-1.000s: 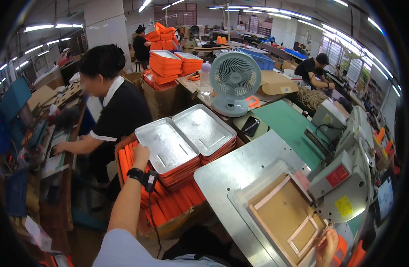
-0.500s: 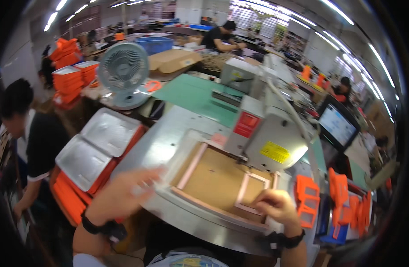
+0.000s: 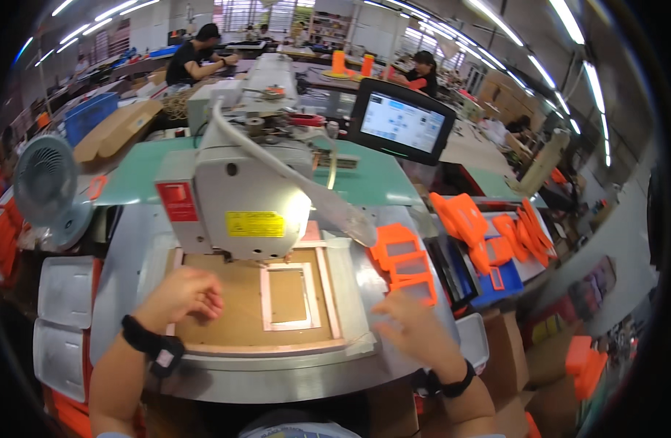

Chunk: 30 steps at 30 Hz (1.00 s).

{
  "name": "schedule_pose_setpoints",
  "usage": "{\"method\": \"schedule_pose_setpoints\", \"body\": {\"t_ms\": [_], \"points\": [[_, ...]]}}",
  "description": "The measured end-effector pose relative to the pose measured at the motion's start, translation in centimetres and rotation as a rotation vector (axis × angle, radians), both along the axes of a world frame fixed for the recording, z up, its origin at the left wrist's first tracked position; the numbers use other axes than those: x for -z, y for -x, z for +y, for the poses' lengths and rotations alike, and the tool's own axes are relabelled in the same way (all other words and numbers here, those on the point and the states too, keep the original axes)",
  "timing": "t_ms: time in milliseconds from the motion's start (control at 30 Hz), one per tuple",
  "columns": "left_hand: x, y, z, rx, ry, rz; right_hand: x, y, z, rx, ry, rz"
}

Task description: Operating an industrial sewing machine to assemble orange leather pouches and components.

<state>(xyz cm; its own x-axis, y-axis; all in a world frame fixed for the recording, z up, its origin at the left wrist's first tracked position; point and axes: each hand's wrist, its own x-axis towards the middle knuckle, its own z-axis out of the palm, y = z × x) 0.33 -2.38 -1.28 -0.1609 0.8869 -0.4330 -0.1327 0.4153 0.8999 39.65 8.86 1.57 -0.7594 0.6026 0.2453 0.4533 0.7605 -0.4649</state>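
Observation:
My left hand (image 3: pixel 187 296) hovers over the left side of a tan board (image 3: pixel 218 328) with pale strips round its edge, its fingers loosely bent and empty. A small pale rectangular frame (image 3: pixel 311 299) lies on that board. My right hand (image 3: pixel 410 326) is just right of the board, fingers apart with nothing seen in them, near flat orange pieces with cut-out windows (image 3: pixel 401 259). The grey machine head (image 3: pixel 240 204) stands over the board's back edge on a metal plate (image 3: pixel 270 390).
Silver trays (image 3: pixel 62 292) sit on orange stacks at left, beside a fan (image 3: pixel 45 175). Behind are a green mat (image 3: pixel 127 175) and a screen (image 3: pixel 397 117). At right lie orange pieces (image 3: pixel 532 230) and a blue tray (image 3: pixel 508 288). Co-workers (image 3: pixel 186 62) (image 3: pixel 423 77) sit farther back.
My view has swung right to centre the machine. My left hand has moved from the tray stack to over the board; my right hand has shifted right of the small frame.

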Motion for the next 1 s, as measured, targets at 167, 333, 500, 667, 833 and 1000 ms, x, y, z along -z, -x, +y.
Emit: {"method": "schedule_pose_setpoints", "body": {"t_ms": [167, 333, 500, 667, 833, 1000], "points": [[1.5, 3.1, -1.6, -0.401, -0.226, -0.568, 1.8, -7.8, 5.8, 0.437, -0.09, -0.12], [1.3, 4.3, -2.5, -0.457, -0.549, -0.417, 1.7, -7.6, 6.6, 0.198, -0.09, -0.148], [-1.4, 1.8, -2.8, -0.231, -0.393, 0.362, 0.9, -6.8, 7.1, 0.243, -0.024, -0.212], [-4.3, -3.4, -2.9, 0.38, -0.454, 1.13, -0.1, -7.0, 7.3, 0.303, 0.053, -0.219], [-3.0, -5.4, -0.2, 0.642, -0.561, 1.072, -1.0, -6.7, 8.1, 0.23, 0.318, -0.104], [0.1, -5.0, 1.4, 0.585, -0.62, 1.068, -1.8, 3.1, 4.0, 0.08, 0.775, 0.16]]}}
